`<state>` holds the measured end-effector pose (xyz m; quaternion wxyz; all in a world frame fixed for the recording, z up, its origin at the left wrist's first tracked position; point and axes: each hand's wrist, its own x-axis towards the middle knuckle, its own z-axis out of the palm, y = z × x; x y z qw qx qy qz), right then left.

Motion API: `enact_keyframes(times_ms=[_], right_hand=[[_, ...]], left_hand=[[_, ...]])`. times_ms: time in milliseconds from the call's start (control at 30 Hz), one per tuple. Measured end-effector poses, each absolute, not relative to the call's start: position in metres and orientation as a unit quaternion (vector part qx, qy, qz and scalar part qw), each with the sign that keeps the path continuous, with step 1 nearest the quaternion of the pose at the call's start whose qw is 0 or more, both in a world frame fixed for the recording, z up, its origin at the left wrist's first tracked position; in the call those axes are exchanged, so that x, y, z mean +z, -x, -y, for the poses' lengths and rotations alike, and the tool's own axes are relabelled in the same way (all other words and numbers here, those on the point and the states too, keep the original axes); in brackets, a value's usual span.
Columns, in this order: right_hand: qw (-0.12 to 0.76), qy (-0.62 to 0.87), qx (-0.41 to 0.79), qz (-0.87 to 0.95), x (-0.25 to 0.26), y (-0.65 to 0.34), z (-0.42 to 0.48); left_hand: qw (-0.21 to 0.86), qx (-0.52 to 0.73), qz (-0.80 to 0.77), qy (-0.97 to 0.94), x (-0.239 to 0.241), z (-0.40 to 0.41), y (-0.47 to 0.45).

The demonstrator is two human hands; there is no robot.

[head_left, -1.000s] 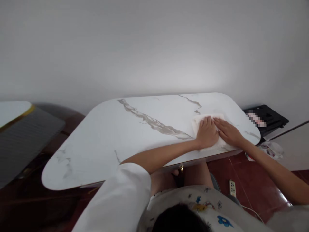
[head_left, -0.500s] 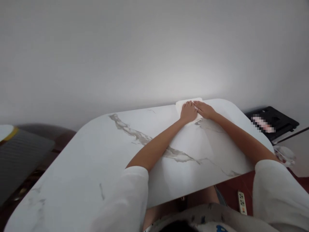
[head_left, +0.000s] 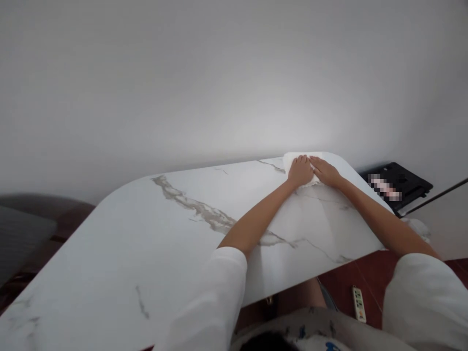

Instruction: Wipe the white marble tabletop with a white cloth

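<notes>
A white cloth (head_left: 291, 160) lies spread at the far edge of the counter (head_left: 120, 239), right of centre in the frame, its upper edge close to the grey wall (head_left: 219, 83). It looks soft and thin, with a rounded upper left corner and a crumpled lower edge; whether it is fabric or paper towel cannot be told. Much of it is hidden under the left hand (head_left: 301, 170) and the right hand (head_left: 326, 173), which lie side by side on top of it. The fingers of both are laid out over the cloth, pressing it down rather than clenched around it.

The counter is white with grey-brown marble veining and has rounded far corners. Both bare forearms reach across it, covering part of the veined surface; a white sleeve (head_left: 223, 287) covers more at the lower centre. At the right of the frame, beyond the counter's end, is a flat black case (head_left: 411, 183) bearing a blurred pinkish patch. A power strip (head_left: 359, 304) lies on the red tiled floor (head_left: 371, 273) at the lower right. A small gold knob (head_left: 269, 300) shows below the counter's near edge.
</notes>
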<state>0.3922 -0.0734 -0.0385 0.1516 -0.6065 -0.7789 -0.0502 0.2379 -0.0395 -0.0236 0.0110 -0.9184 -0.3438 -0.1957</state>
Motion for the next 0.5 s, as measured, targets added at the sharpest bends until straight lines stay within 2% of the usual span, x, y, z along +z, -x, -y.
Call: enact_keyframes(times_ms=[200,500], right_hand=[[0.145,0.62,-0.058,0.769,-0.038,-0.381,0.162],[0.146,0.602,-0.052,0.784,-0.022,-0.353,0.293]], left_hand=[[-0.011,-0.198,0.33,0.923,-0.023,0.119,-0.225],[-0.111,-0.204,0.346,0.909,-0.015,0.24,-0.201]])
